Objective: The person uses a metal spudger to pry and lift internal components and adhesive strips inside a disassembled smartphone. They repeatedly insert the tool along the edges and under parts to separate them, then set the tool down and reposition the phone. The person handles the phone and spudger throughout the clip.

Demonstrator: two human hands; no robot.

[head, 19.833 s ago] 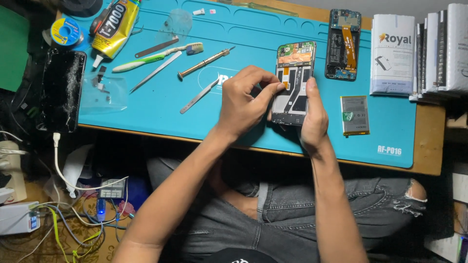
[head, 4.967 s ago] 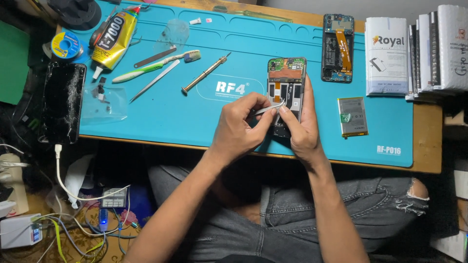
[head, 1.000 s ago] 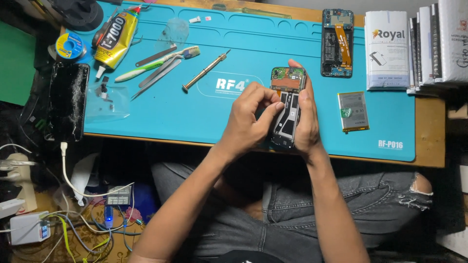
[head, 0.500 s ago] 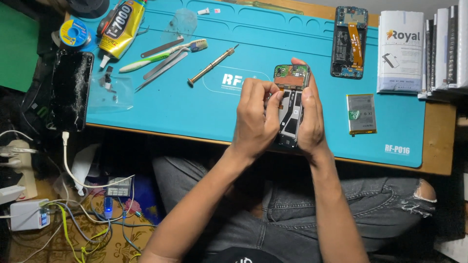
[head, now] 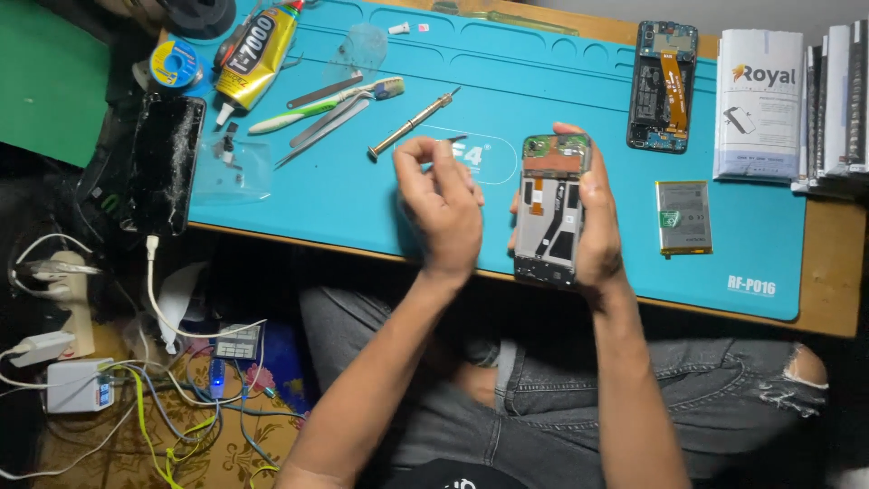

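My right hand (head: 599, 231) grips an opened phone body (head: 550, 206), held upright over the blue work mat (head: 344, 195); its orange-brown boards and dark cavities face me. To the left of the phone, apart from it, my left hand (head: 442, 206) has its fingertips pinched on a thin dark piece (head: 452, 140); what that piece is I cannot tell. A brass-handled screwdriver (head: 412, 122) lies on the mat just beyond my left hand.
A second opened phone (head: 663, 86), a battery (head: 683, 217) and a white box (head: 759, 104) lie to the right. A glue tube (head: 258, 54), toothbrush (head: 326, 100), tweezers (head: 321, 129), small-parts bag (head: 233, 167) and cracked screen (head: 163, 163) lie to the left. Cables (head: 163, 389) cover the floor.
My left hand has come off the phone and moved left, pinching a thin dark piece. The phone's inside is now uncovered, still in my right hand.
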